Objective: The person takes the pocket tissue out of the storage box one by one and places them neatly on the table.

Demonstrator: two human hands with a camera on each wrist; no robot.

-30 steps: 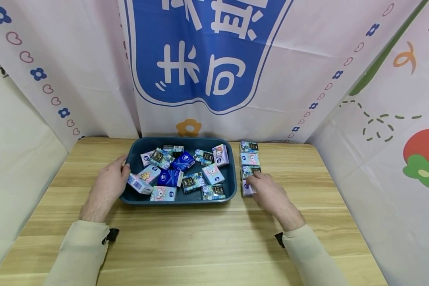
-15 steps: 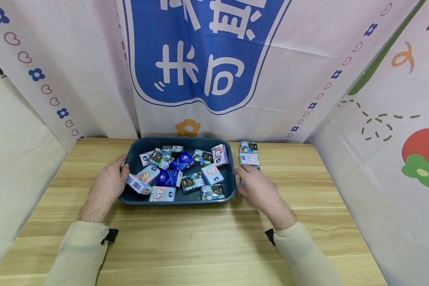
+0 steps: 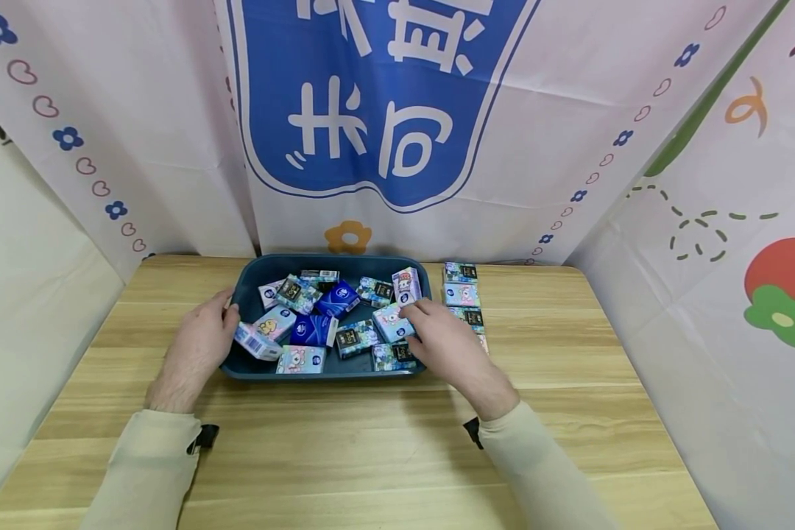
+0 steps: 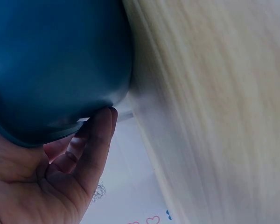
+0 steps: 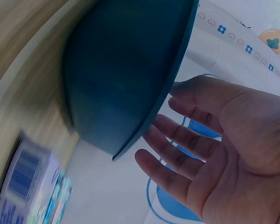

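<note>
A dark teal plastic bin [image 3: 344,376] holds several small tissue packs, among them a dark blue pack [image 3: 311,330] and a flowered pack [image 3: 356,338]. My left hand [image 3: 202,331] grips its left rim; in the left wrist view the fingers [image 4: 94,149] curl under the bin's edge. Over the right rim reaches my right hand [image 3: 453,350], fingertips at a light blue pack [image 3: 389,322]. A lilac pack [image 3: 406,283] lies just behind. In the right wrist view the right hand's fingers [image 5: 165,175] are loosely bent, with nothing seen between them; the thumb and index tips are partly hidden by the rim.
Right of the bin, tissue packs form a column: a flowered one [image 3: 460,272], a light blue one [image 3: 461,295], another flowered one [image 3: 472,318], and one mostly hidden behind my right hand. A printed curtain [image 3: 503,221] hangs behind the wooden table [image 3: 358,449].
My right hand has left the nearest pack of the column and moved left, across the bin's right rim to above the packs inside. The left hand stays on the left rim.
</note>
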